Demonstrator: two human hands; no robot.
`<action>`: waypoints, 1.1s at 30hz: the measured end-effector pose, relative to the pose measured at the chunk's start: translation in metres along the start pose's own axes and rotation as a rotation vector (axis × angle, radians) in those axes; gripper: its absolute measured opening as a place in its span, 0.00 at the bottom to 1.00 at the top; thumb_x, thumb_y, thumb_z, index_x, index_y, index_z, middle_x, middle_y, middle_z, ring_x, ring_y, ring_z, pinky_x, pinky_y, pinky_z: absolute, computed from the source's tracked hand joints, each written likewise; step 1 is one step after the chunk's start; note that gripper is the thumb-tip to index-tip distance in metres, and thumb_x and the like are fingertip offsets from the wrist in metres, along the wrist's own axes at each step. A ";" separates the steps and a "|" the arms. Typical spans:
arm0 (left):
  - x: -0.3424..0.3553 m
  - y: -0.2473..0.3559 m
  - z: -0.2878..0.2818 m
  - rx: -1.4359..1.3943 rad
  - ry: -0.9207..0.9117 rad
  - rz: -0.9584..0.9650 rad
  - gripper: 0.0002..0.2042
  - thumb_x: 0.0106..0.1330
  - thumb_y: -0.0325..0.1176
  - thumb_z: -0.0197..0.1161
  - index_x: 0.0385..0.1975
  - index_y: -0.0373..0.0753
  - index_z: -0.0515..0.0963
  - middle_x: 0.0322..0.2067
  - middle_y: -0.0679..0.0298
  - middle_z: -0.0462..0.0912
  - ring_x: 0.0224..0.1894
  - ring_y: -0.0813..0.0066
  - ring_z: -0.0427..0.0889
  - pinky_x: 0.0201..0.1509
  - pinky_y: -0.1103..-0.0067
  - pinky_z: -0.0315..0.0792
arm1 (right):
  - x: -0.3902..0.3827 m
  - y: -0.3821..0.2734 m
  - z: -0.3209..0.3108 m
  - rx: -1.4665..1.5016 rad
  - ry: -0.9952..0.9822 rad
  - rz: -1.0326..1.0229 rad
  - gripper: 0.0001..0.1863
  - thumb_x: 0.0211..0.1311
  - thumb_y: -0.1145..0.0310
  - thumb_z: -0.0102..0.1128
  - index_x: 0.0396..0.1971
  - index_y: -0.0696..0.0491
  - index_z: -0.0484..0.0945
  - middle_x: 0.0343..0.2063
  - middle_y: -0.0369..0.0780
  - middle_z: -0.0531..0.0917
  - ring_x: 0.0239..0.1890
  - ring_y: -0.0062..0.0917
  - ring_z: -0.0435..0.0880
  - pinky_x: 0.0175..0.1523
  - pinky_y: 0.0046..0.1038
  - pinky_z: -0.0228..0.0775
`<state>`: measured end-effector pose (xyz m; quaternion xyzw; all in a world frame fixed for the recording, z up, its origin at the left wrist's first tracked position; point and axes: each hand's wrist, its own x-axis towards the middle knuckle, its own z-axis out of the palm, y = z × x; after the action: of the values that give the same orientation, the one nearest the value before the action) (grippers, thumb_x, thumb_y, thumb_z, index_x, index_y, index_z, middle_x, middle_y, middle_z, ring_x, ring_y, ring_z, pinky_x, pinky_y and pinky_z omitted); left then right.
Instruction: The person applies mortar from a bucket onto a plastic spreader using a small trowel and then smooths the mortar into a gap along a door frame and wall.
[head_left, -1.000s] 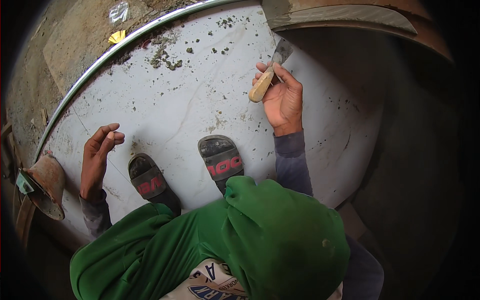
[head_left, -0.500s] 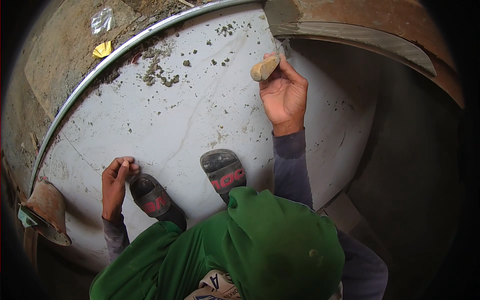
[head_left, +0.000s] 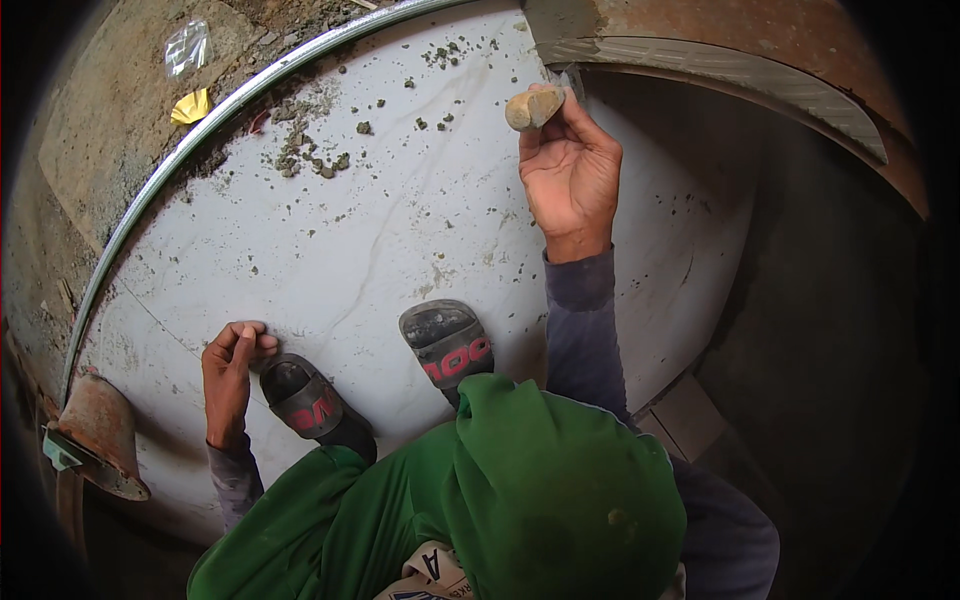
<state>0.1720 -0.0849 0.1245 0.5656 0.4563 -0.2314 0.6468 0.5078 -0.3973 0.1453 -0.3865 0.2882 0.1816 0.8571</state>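
Note:
My right hand [head_left: 570, 185] is wrapped round the wooden handle of a trowel [head_left: 535, 107]. The handle's butt points back toward me, while the thin blade shows only in part, beside the corner where the pale tile [head_left: 390, 215] meets a step. Low at the left, my left hand [head_left: 232, 365] hangs over the tile with thumb and fingers curled together; nothing shows in it. It is just beside my left slipper [head_left: 305, 400]. My right slipper [head_left: 442, 340] rests on the same tile.
Crumbs of mortar [head_left: 312, 160] lie scattered over the tile. A metal trim strip [head_left: 185, 150] curves along its left and far edge. Beyond lie a yellow scrap [head_left: 190, 106] and clear plastic [head_left: 188, 50]. A dirty bucket [head_left: 100, 430] lies tipped at left. A ridged tile edge [head_left: 720, 75] borders the step.
My right hand and the trowel have moved slightly farther away, toward the step's corner. My left hand stays nearly where it was, still curled. The view has shifted a little.

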 end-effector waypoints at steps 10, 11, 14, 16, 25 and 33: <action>0.001 0.002 0.000 0.004 0.001 -0.009 0.15 0.82 0.40 0.59 0.43 0.33 0.85 0.34 0.63 0.89 0.37 0.77 0.86 0.50 0.78 0.79 | -0.001 0.000 0.004 0.102 -0.075 -0.007 0.10 0.76 0.73 0.61 0.52 0.60 0.80 0.51 0.44 0.86 0.56 0.28 0.86 0.64 0.32 0.84; 0.001 0.002 0.000 -0.002 0.000 -0.010 0.15 0.82 0.40 0.59 0.43 0.33 0.85 0.34 0.63 0.89 0.37 0.77 0.86 0.50 0.78 0.80 | -0.005 0.001 0.006 0.101 -0.088 -0.023 0.10 0.76 0.73 0.61 0.52 0.60 0.80 0.51 0.44 0.86 0.56 0.28 0.86 0.65 0.31 0.83; 0.001 0.003 0.001 0.003 0.003 -0.017 0.15 0.82 0.40 0.59 0.43 0.33 0.85 0.34 0.63 0.89 0.37 0.77 0.86 0.50 0.78 0.80 | -0.014 0.005 0.007 0.068 -0.070 -0.013 0.11 0.77 0.72 0.61 0.53 0.60 0.80 0.52 0.44 0.86 0.58 0.28 0.85 0.66 0.31 0.82; 0.001 0.003 0.000 0.002 0.008 -0.022 0.15 0.82 0.40 0.59 0.43 0.33 0.85 0.33 0.63 0.89 0.37 0.77 0.86 0.50 0.78 0.80 | -0.012 0.013 0.007 0.065 -0.059 -0.008 0.12 0.77 0.72 0.61 0.54 0.60 0.79 0.53 0.44 0.85 0.58 0.28 0.85 0.66 0.30 0.81; 0.001 0.003 0.000 0.013 0.011 -0.018 0.16 0.82 0.41 0.59 0.42 0.33 0.85 0.33 0.63 0.89 0.37 0.77 0.86 0.49 0.77 0.80 | 0.003 0.016 0.002 0.067 -0.061 -0.015 0.11 0.76 0.73 0.62 0.53 0.60 0.78 0.52 0.43 0.85 0.57 0.28 0.85 0.66 0.31 0.82; 0.002 0.004 0.000 0.012 0.006 -0.021 0.16 0.81 0.42 0.60 0.42 0.33 0.85 0.33 0.63 0.89 0.37 0.77 0.87 0.49 0.77 0.80 | 0.007 0.013 0.004 0.088 -0.093 -0.023 0.11 0.77 0.74 0.61 0.53 0.61 0.79 0.53 0.42 0.85 0.57 0.28 0.85 0.66 0.32 0.83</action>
<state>0.1761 -0.0837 0.1253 0.5653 0.4628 -0.2394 0.6395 0.5081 -0.3858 0.1356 -0.3428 0.2511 0.1766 0.8878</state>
